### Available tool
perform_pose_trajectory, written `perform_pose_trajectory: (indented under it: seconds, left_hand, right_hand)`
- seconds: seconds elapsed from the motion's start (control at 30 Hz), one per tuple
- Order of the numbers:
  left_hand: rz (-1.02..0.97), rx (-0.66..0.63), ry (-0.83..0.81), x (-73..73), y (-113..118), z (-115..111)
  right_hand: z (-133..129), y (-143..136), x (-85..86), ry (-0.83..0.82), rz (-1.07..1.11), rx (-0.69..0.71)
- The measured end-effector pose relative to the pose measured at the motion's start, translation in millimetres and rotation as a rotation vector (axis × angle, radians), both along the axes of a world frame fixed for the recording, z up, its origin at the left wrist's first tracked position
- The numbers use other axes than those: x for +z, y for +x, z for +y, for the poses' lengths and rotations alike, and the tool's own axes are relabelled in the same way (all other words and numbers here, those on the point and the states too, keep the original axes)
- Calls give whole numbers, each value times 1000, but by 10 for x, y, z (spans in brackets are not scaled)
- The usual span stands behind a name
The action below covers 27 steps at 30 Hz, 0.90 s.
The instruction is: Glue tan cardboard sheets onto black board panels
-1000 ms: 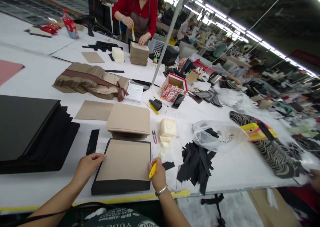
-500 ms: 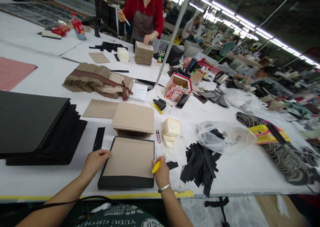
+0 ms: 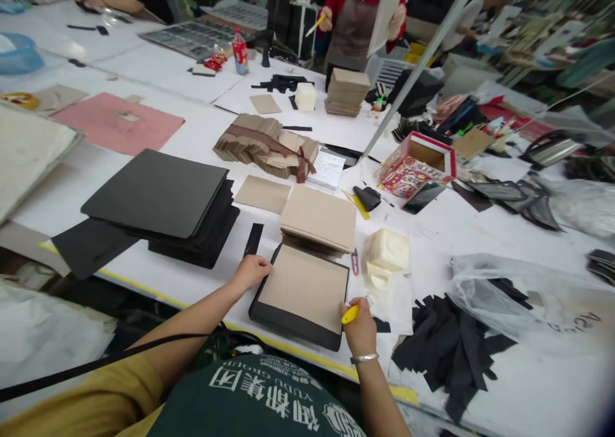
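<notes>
The brown cardboard [image 3: 305, 283] lies on the black panel [image 3: 295, 325], near the table's front edge, with the left hand [image 3: 252, 272] at its left edge, fingertips drawn together, though I cannot tell whether they pinch it. The right hand [image 3: 361, 331] grips a yellow brush [image 3: 350, 314] while its fingers meet the right edge. Uneven pressure from the two sides could skew the cardboard, and a dipping wrist could smear the brush on the black strip [image 3: 383, 325] just beside it.
</notes>
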<state>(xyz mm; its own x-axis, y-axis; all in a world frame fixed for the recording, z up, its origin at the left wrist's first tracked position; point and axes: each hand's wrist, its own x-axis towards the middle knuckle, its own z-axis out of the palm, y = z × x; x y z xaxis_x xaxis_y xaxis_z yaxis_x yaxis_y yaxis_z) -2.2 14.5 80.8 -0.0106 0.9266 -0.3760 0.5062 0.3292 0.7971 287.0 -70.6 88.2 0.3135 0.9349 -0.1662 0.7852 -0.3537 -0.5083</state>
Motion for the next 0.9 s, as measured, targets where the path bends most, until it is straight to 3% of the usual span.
perform_pose_trajectory:
  seconds: [0.4,0.57,0.73,0.83,0.9]
  left_hand:
    - [131,-86,23,-31,4,2]
    - [249,-167,107,122,12,-7]
    - [600,-387,573,227,231,-50]
    - [607,-584,779,117,475,-81]
    - [607,-698,791,-4,603,-98]
  right_hand:
    - [30,-33,48,-79,-121,17]
    - [17,1,108,-87,-233,78]
    - [97,-78,122,213,-341,150]
    - [209,-271,-10,455,-240,297]
    - [267,-407,-148,532,-188,387]
